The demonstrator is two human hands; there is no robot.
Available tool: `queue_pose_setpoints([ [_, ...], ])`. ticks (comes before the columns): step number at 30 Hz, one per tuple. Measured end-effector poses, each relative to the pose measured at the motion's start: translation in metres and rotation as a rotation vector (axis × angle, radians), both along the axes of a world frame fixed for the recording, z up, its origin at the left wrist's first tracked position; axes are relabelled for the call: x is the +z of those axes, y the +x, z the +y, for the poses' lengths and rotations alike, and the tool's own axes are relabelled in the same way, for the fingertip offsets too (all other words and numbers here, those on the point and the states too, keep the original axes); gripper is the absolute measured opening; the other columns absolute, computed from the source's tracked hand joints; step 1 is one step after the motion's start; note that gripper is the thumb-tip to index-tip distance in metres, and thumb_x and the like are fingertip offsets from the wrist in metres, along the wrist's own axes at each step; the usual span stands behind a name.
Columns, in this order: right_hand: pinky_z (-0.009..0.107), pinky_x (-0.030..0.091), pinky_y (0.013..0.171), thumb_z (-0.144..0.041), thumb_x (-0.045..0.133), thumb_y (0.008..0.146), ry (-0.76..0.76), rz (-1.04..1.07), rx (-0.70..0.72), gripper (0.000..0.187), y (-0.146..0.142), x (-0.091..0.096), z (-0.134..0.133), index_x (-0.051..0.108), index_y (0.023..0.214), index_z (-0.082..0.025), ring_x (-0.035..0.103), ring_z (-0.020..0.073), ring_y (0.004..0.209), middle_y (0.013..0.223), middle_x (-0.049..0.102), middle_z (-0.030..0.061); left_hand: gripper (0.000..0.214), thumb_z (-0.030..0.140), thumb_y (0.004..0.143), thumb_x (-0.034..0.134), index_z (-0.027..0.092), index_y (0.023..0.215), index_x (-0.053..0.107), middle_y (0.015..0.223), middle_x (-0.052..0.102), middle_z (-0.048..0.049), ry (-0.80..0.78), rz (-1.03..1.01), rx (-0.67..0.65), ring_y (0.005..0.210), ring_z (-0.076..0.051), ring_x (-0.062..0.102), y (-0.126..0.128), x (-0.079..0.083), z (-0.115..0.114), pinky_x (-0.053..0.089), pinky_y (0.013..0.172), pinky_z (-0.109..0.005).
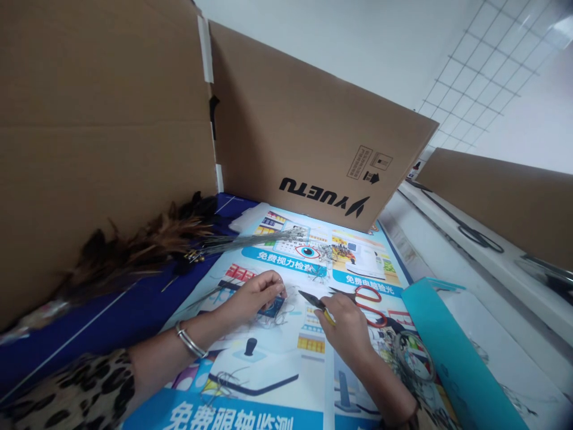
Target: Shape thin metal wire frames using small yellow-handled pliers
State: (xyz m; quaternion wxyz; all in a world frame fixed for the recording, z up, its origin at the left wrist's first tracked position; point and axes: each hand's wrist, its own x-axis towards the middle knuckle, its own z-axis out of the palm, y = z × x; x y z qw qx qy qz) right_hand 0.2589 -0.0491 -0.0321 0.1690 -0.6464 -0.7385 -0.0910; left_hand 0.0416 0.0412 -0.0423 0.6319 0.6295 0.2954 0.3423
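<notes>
My left hand (pixel 264 289), a silver bangle on its wrist, is closed in a pinch above the printed sheet. Thin wire (pixel 290 306) curls out from its fingertips, blurred in part. In my right hand (pixel 347 325) is a pair of pliers (pixel 311 298) with dark jaws and a yellow handle edge. The jaws point toward the left hand, a short gap away from it. Red-handled scissors (pixel 369 294) lie just beyond my right hand, partly hidden by it.
A bundle of straight wires (pixel 250 240) lies at the back, near brown feathers (pixel 152 239) on the left. Loose wire bits (pixel 320 272) are scattered across the sheet. Coiled wire (pixel 414 355) sits at right beside a teal box (pixel 456 352). Cardboard panels (pixel 290 119) stand behind.
</notes>
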Motion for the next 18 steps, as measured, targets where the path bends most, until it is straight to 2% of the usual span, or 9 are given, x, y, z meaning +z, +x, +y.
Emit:
queue_pose_setpoints([
  [4,0.026,0.039,0.078,-0.029,0.052,0.082,0.008,-0.002,-0.009,0.017,0.0,0.001,0.001,0.06,0.095,-0.022,0.054,0.0176,0.087,0.088,0.06,0.0045,0.02,0.036,0.082,0.049,0.016,0.079,0.05,0.067,0.051,0.0029,-0.012,0.004,-0.008,0.048,-0.006,0.035,0.0,0.001,-0.001,0.026,0.046,-0.02],
  [11,0.025,0.038,0.076,-0.029,0.052,0.082,0.001,-0.026,-0.002,0.016,-0.004,0.005,-0.001,0.061,0.094,-0.021,0.054,0.0168,0.085,0.086,0.06,0.0043,0.022,0.038,0.083,0.049,0.016,0.081,0.05,0.074,0.056,0.0,-0.033,-0.047,-0.093,0.048,-0.006,0.039,-0.001,-0.006,0.0,0.026,0.047,-0.021],
  [18,0.025,0.036,0.07,-0.029,0.052,0.082,0.006,-0.058,0.002,0.013,-0.007,0.006,-0.003,0.061,0.09,-0.022,0.053,0.0163,0.08,0.081,0.059,0.0034,0.026,0.04,0.082,0.05,0.015,0.08,0.052,0.054,0.047,0.0042,-0.073,-0.021,-0.108,0.045,-0.007,0.036,-0.002,-0.013,0.004,0.025,0.048,-0.021],
])
